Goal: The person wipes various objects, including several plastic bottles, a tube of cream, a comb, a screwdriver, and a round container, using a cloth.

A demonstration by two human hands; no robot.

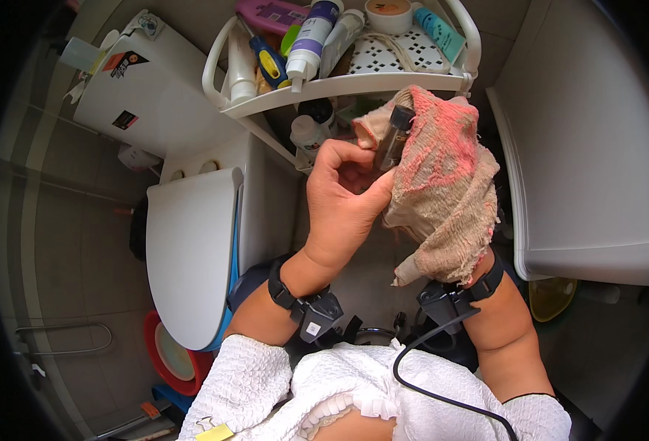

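Observation:
Between the thumb and fingers of my left hand is a small dark bottle with a black cap, tilted slightly. A worn pink and beige cloth presses against the bottle's right side. That cloth drapes over my right hand and hides nearly all of it; only a bit of it seems to show near the top, and the wrist comes out below. Both hands are held up in front of a white shelf rack. Its lower tier holds a white-capped bottle and a dark-lidded jar.
The rack's top tier carries a purple and white pump bottle, a screwdriver, a round tub and a teal tube. A toilet with its lid down stands left. A white cabinet-like panel bounds the right. Red basin lower left.

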